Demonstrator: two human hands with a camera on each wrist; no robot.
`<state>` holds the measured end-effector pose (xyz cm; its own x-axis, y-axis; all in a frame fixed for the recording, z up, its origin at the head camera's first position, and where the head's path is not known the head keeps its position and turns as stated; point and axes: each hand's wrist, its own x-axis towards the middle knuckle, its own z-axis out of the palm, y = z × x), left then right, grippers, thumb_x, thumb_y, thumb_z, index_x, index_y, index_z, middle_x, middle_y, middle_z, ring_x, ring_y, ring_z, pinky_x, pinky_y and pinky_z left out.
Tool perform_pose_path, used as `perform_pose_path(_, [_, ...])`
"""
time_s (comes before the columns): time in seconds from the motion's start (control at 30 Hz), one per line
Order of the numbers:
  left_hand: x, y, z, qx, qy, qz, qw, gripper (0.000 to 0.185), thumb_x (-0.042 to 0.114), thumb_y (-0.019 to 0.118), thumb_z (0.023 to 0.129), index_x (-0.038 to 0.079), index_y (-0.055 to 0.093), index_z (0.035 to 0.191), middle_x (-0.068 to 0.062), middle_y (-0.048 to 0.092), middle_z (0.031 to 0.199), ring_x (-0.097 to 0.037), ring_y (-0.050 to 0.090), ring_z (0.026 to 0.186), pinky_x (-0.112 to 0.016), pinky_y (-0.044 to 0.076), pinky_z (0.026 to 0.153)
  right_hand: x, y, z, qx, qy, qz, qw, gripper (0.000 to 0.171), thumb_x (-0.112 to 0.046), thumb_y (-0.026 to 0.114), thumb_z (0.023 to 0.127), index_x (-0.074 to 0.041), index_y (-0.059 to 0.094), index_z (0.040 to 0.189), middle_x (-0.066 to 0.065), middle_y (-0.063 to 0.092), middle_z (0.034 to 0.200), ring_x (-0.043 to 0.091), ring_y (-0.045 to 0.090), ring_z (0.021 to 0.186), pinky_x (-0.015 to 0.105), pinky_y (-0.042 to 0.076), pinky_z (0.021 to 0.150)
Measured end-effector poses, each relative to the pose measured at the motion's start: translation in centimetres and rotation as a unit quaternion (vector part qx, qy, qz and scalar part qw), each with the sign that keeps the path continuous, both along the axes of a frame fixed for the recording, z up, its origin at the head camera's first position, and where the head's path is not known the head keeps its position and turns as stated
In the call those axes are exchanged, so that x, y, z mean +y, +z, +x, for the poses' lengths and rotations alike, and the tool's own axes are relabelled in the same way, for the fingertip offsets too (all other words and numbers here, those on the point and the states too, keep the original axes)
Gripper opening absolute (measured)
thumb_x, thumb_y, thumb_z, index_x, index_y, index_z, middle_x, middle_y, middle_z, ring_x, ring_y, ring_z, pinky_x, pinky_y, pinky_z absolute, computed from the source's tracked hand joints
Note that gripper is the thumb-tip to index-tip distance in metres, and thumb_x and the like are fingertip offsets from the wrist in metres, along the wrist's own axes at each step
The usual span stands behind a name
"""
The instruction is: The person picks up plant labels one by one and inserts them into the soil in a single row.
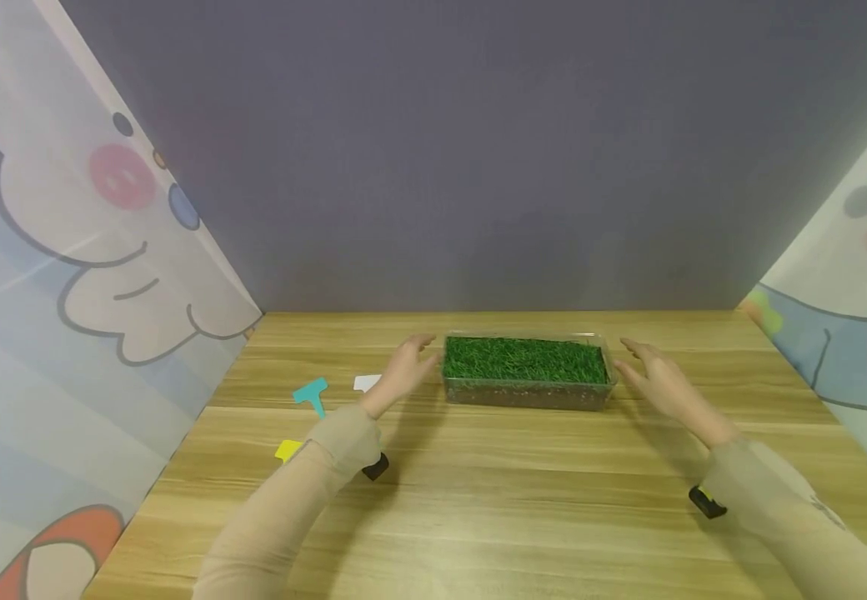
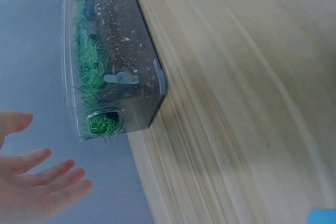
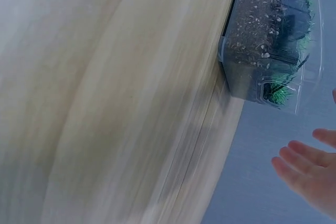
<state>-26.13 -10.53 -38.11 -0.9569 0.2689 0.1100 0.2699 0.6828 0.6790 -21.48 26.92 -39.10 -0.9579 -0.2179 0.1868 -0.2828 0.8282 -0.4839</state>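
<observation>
A clear plastic tub (image 1: 529,395) stands on the wooden table, holding dark soil (image 2: 119,35) with green grass (image 1: 523,358) over it. My left hand (image 1: 402,373) is beside the tub's left end, its fingers (image 2: 58,174) spread and relaxed. Off the right end is my right hand (image 1: 662,385), fingers (image 3: 302,156) loosely extended, apart from the plastic in the right wrist view. Neither hand holds anything. Both palms face the tub. Near the left forearm lie a teal T-shaped plant label (image 1: 311,393), a white label (image 1: 366,382) and a yellow one (image 1: 287,450), the last two partly hidden.
The wooden table (image 1: 523,492) runs back to a grey panel (image 1: 493,167). Cartoon-printed sheets (image 1: 103,233) stand along the left and right sides. A black wrist device (image 1: 376,467) shows below the left sleeve, and another (image 1: 706,502) by the right sleeve.
</observation>
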Motion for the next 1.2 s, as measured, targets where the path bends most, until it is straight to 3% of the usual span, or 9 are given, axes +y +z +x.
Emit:
perform_pose_path(0.27, [0.6, -0.3, -1.1, -0.031, 0.013, 0.031, 0.9990, 0.042, 0.016, 0.050, 0.090, -0.003, 0.043, 0.127, -0.023, 0.048, 0.122, -0.034, 0.049, 0.109, -0.042, 0.043, 0.088, -0.3, -0.1, -0.8, -0.029, -0.014, -0.014, 0.999, 0.057, -0.032, 0.036, 0.096, 0.013, 0.028, 0.130, 0.039, 0.036, 0.121, 0.051, 0.045, 0.101, 0.058, 0.039, 0.082])
perform_pose_path(0.5, [1.1, -0.8, -2.0, -0.054, 0.035, 0.063, 0.9959, 0.039, 0.010, 0.052, 0.088, -0.007, 0.046, 0.122, -0.024, 0.053, 0.114, -0.033, 0.055, 0.100, -0.037, 0.048, 0.080, -0.3, -0.4, -1.2, -0.046, -0.015, -0.070, 0.996, 0.047, -0.019, 0.039, 0.095, 0.016, 0.032, 0.127, 0.038, 0.042, 0.117, 0.049, 0.048, 0.099, 0.053, 0.044, 0.079])
perform_pose_path(0.73, [1.4, -1.1, -2.0, -0.081, 0.051, 0.126, 0.9874, 0.034, 0.001, 0.054, 0.084, -0.013, 0.049, 0.115, -0.025, 0.059, 0.103, -0.036, 0.060, 0.084, -0.039, 0.051, 0.072, -0.3, -0.7, -1.3, -0.089, -0.008, -0.152, 0.984, 0.044, -0.012, 0.038, 0.095, 0.018, 0.030, 0.127, 0.039, 0.040, 0.119, 0.043, 0.056, 0.089, 0.041, 0.051, 0.070])
perform_pose_path(0.93, [1.6, -1.3, -2.0, -0.094, 0.062, 0.166, 0.9797, 0.027, -0.002, 0.055, 0.084, -0.013, 0.055, 0.108, -0.026, 0.061, 0.097, -0.035, 0.062, 0.079, -0.041, 0.051, 0.071, -0.6, -0.5, -1.3, -0.101, -0.017, -0.183, 0.978, 0.040, -0.009, 0.038, 0.095, 0.019, 0.035, 0.124, 0.038, 0.043, 0.116, 0.037, 0.060, 0.086, 0.039, 0.051, 0.071])
perform_pose_path(1.2, [1.7, -1.5, -2.2, -0.113, 0.073, 0.177, 0.9750, 0.025, -0.002, 0.055, 0.084, -0.012, 0.058, 0.106, -0.025, 0.062, 0.095, -0.035, 0.062, 0.080, -0.041, 0.051, 0.072, -0.9, -0.1, -1.5, -0.152, -0.041, -0.228, 0.961, 0.040, -0.006, 0.039, 0.094, 0.018, 0.033, 0.125, 0.036, 0.050, 0.109, 0.012, 0.063, 0.071, 0.038, 0.051, 0.073])
